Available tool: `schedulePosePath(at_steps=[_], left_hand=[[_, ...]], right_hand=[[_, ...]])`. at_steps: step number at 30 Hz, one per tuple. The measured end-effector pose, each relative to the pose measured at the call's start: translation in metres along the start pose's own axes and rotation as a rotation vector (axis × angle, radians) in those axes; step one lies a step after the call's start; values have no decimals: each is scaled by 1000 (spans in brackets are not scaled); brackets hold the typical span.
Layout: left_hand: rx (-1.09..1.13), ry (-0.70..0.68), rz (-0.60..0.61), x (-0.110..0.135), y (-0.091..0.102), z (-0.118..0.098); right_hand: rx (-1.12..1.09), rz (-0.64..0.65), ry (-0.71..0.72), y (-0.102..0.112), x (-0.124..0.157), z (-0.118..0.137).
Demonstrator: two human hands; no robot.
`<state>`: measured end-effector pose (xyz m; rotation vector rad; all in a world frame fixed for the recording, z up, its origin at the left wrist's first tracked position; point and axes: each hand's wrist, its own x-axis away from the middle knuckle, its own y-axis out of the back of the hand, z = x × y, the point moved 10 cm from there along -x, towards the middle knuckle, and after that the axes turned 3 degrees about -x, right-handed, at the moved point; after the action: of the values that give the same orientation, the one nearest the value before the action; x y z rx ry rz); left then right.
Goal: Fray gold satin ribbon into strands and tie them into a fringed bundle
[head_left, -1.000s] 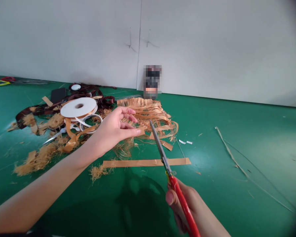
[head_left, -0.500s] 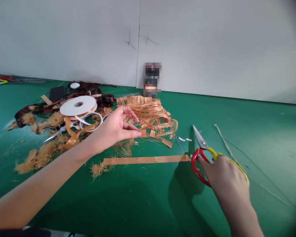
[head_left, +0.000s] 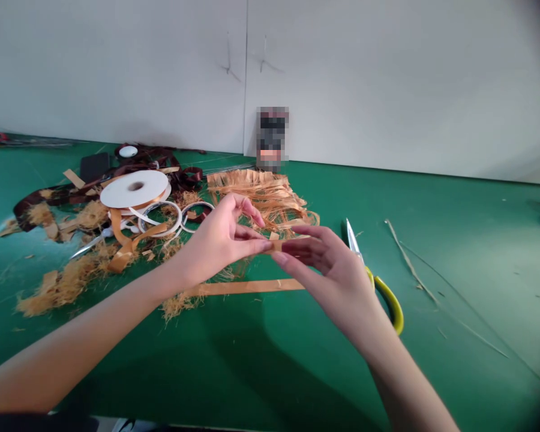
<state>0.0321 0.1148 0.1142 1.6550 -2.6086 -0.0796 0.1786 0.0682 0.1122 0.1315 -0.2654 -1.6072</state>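
Scissors (head_left: 389, 304) have been let go by the right hand (head_left: 328, 270) and now lie on the green worktop (head_left: 477, 252), blades pointing away, just beyond that hand. A short tan strip (head_left: 288, 242) is held above the worktop, its near end pinched narrowly between the thumb and fingers of the left hand (head_left: 220, 240). Its far end is touched by the right hand's loosely curled, slightly parted fingers (head_left: 301, 245). Behind the hands, a frayed tan fringe (head_left: 256, 198) is spread out, and a longer tan strip (head_left: 247, 288) lies flat below them. Further left, a white tape roll (head_left: 134, 186) sits among tangled dark ribbon (head_left: 49, 198) and fibre scraps (head_left: 60, 288).
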Motion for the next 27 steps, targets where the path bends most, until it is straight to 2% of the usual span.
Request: schedulePosePath(at_steps=[3, 8, 11, 15, 17, 19, 20, 22, 23, 25, 27], left_hand=[[-15, -10, -28, 2, -2, -6], [-71, 16, -53, 6, 6, -4], [-171, 52, -58, 7, 27, 12], [-458, 232, 86, 6, 55, 48], [-680, 233, 4, 4, 73, 44], [-874, 82, -191, 5, 80, 10], [-926, -29, -274, 8, 74, -12], [-927, -245, -296, 15, 46, -51], [-899, -321, -274, 17, 31, -65], [-811, -403, -157, 19, 3, -81], [-682, -386, -47, 16, -13, -84]], right_hand=[[-46, 31, 73, -15, -3, 18], [-38, -54, 110, -3, -7, 28], [15, -94, 112, 8, -6, 34], [135, -187, 136, 30, -5, 50], [189, -195, 117, 36, -5, 57], [226, -175, 96, 36, -7, 64], [237, -157, 92, 34, -8, 67], [231, -112, 88, 27, -11, 74], [216, -86, 87, 23, -12, 77], [170, -32, 95, 15, -14, 83], [155, -18, 97, 12, -15, 88]])
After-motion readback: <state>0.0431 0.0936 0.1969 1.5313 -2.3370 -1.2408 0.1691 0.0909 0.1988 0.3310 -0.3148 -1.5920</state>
